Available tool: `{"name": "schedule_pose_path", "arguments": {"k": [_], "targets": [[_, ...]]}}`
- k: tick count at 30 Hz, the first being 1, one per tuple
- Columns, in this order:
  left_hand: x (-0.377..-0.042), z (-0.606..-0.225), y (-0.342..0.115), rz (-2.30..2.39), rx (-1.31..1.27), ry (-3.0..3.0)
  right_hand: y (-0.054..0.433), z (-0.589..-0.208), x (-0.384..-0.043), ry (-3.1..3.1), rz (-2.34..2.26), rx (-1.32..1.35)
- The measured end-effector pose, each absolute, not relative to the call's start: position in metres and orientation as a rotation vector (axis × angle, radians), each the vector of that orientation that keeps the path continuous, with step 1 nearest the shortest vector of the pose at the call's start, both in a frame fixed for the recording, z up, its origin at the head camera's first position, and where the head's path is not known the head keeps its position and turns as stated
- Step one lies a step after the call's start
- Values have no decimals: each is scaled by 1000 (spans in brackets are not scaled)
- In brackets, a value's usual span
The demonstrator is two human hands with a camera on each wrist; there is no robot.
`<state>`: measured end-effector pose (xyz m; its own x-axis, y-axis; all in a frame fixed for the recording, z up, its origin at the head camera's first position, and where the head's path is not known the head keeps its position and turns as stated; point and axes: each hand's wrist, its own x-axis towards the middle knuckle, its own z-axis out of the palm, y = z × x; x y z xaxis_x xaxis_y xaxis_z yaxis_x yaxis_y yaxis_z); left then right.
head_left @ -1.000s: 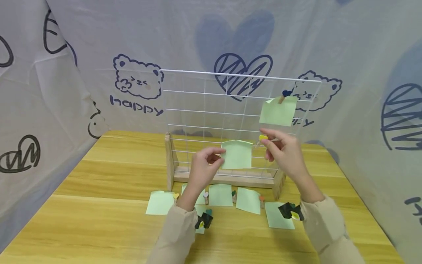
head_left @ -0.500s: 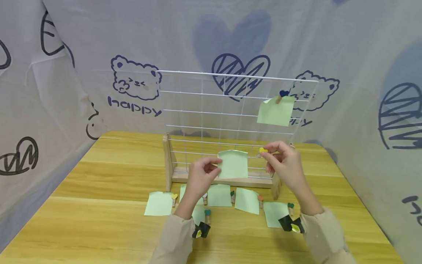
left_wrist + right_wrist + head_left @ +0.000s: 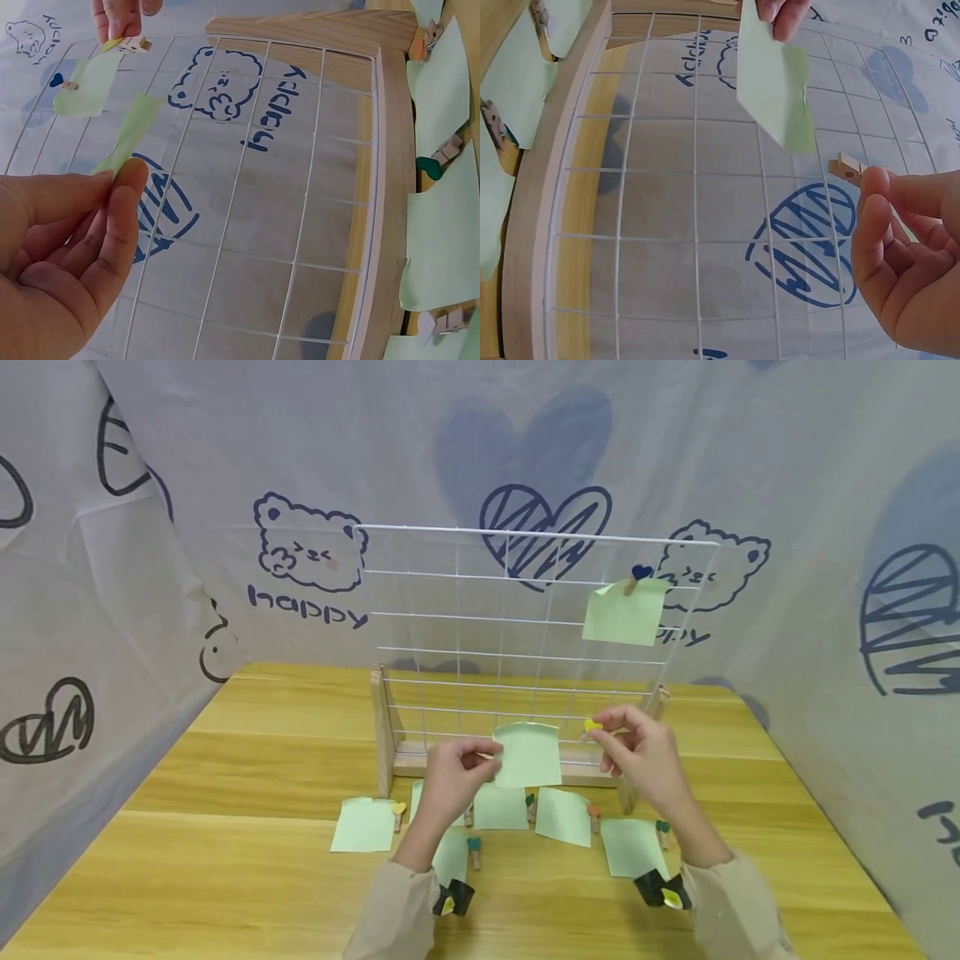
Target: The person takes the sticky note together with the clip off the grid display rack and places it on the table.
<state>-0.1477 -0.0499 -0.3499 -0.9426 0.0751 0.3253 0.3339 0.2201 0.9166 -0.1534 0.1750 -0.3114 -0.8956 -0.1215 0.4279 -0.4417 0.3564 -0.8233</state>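
Note:
My left hand (image 3: pixel 457 777) pinches a green sticky note (image 3: pixel 528 756) by its left edge, in front of the lower part of the white wire grid (image 3: pixel 480 617). The note's top edge curls, as the right wrist view also shows. Just right of the note, my right hand (image 3: pixel 645 756) pinches a small wooden clothespin (image 3: pixel 845 166) with a yellow heart (image 3: pixel 592 727) on it. The clothespin's tip points toward the note, apart from it. High on the grid's right side, another green note (image 3: pixel 624 617) hangs from a clothespin with a dark blue heart (image 3: pixel 641 572).
The grid stands in a wooden base (image 3: pixel 420 766) on the wood-grain table (image 3: pixel 225 877). Several green notes lie in front of it, among them one at the left (image 3: pixel 363 825), with heart clothespins such as a teal one (image 3: pixel 474 852) beside them. A printed cloth (image 3: pixel 420 452) hangs behind.
Both hands have moved down, bringing the note and the yellow-heart clothespin lower in front of the grid. The grips stay the same, and the head view has shifted slightly.

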Motion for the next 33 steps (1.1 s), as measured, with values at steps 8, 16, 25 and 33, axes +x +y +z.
{"name": "schedule_pose_path", "arguments": {"k": [8, 16, 25, 33], "targets": [[-145, -356, -54, -1803, -390, -2325, 176, -324, -154, -2480, 1569, 418], [-143, -360, -57, -1797, -406, -2389, 176, -333, -148, -2564, 1572, 391], [-142, -368, -60, -1821, -409, -2501, 188, -365, -150, -2649, 1533, 462], [-140, -377, -60, -1846, -450, -2547, 190, -376, -147, -2671, 1630, 476]]}}
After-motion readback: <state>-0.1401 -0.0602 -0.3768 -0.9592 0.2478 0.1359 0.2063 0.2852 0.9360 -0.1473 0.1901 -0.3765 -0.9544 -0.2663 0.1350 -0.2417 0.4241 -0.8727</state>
